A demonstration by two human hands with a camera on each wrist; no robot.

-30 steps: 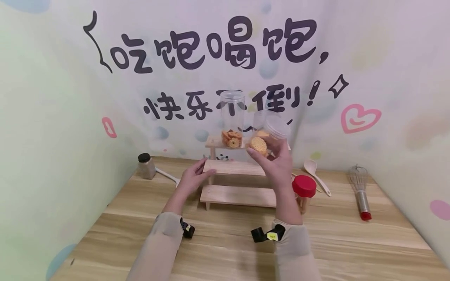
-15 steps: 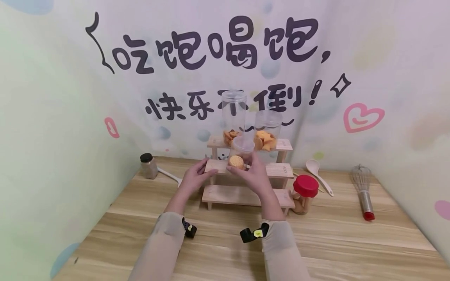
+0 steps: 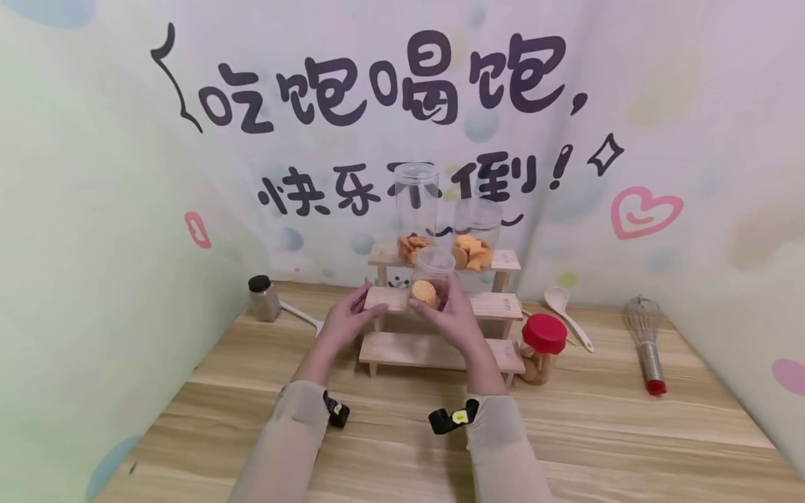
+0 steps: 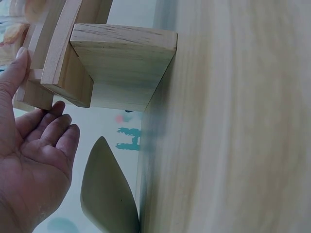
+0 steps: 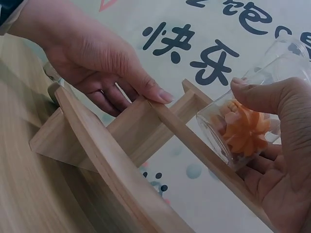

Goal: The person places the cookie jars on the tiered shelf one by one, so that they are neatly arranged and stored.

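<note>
My right hand (image 3: 457, 320) grips a small clear lidded jar (image 3: 434, 264) of round biscuits, upright at the middle step of a three-tier wooden stand (image 3: 409, 349). In the right wrist view, thumb and fingers wrap the jar (image 5: 243, 133), whose base is close over the board edge. My left hand (image 3: 347, 320) holds the left end of the middle step, thumb on top and fingers below, as the left wrist view shows too. Behind, on the top step, stand a tall clear jar (image 3: 416, 209) of cookies and a shorter clear jar (image 3: 476, 234) of star-shaped biscuits.
Right of the stand is a jar with a red cover (image 3: 544, 342). A pale spoon (image 3: 566, 314) and a whisk (image 3: 646, 349) lie farther right. At the left are a black-capped jar (image 3: 263, 299) and a white-handled utensil (image 3: 300, 314). A printed cloth hangs behind.
My right hand has brought the small jar down and left, from before the upper right jar to the middle step. Over the last half second it barely moves. My left hand stays on the stand.
</note>
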